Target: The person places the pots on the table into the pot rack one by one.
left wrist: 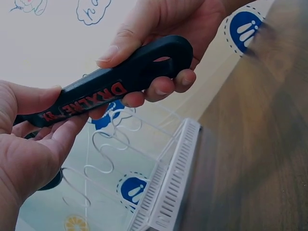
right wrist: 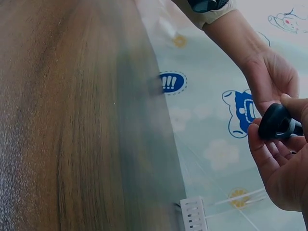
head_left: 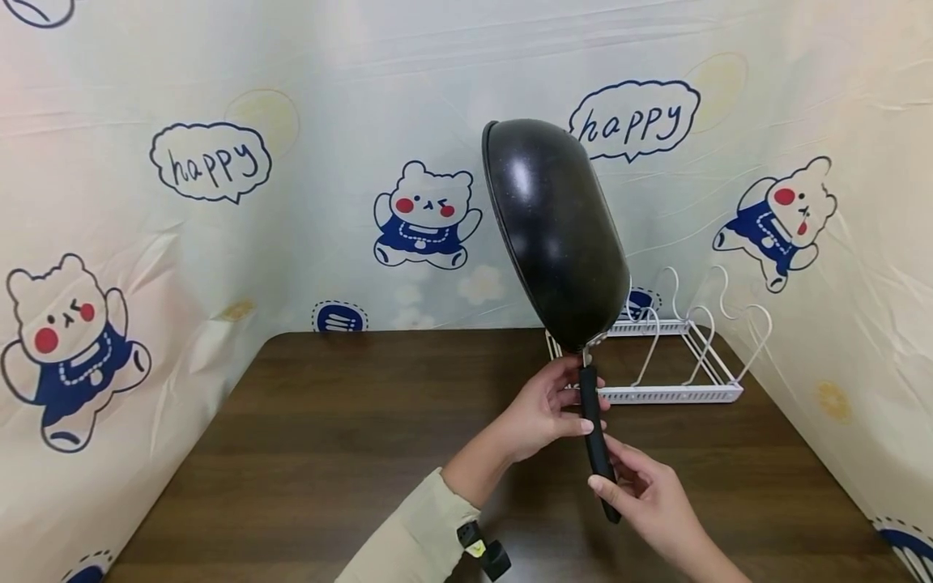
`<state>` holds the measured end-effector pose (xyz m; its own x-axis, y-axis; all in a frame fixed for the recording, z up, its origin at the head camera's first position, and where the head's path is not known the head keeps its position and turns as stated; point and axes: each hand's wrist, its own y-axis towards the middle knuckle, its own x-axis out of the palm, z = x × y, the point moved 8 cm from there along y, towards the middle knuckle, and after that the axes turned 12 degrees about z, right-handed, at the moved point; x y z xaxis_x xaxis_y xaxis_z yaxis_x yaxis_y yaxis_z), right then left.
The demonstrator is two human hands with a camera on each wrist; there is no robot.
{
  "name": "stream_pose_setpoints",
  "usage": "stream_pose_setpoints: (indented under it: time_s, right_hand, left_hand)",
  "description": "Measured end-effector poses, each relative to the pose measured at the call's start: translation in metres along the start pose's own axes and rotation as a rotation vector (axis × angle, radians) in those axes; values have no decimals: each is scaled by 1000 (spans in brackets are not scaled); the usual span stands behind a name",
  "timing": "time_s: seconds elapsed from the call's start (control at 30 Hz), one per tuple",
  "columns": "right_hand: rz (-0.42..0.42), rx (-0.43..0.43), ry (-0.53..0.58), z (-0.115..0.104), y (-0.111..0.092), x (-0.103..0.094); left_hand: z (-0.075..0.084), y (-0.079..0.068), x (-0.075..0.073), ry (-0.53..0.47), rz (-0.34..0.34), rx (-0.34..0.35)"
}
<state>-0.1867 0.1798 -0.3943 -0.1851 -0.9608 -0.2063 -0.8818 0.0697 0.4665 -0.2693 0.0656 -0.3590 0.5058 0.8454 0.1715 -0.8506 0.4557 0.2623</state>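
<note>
A dark frying pan is held up over the table, its bowl at the top and tilted so the outer underside shows and the inside is hidden. Its black handle points down. My left hand grips the handle near the bowl, thumb on one side and fingers behind. Lower down, near the handle's end, my right hand pinches it between thumb and fingers. Red lettering on the handle and a hanging hole at its tip appear in the left wrist view.
A white wire rack with curved dividers stands on the brown wooden table at the back right, partly behind the pan. Printed curtains with bears and "happy" bubbles enclose the back and sides. A small black device is strapped at my left sleeve.
</note>
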Motion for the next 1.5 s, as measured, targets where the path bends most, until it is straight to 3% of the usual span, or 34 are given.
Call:
stream_pose_setpoints:
  time_s: [0.4, 0.73, 1.17, 1.33, 1.5]
  right_hand:
    - [111, -39, -98, 3, 2, -12]
    - [129, 72, -98, 33, -7, -13]
    - [42, 226, -83, 75, -29, -5]
    - [-71, 308, 22, 85, -33, 2]
    - [-165, 431, 112, 93, -37, 7]
  left_hand:
    - [1, 7, 9, -7, -16, -2]
    - [-28, 11, 10, 65, 5, -56]
    - [-70, 3, 13, 205, 32, -75]
    - [-81, 3, 13, 194, 38, -107]
    - [-94, 2, 10, 118, 61, -197]
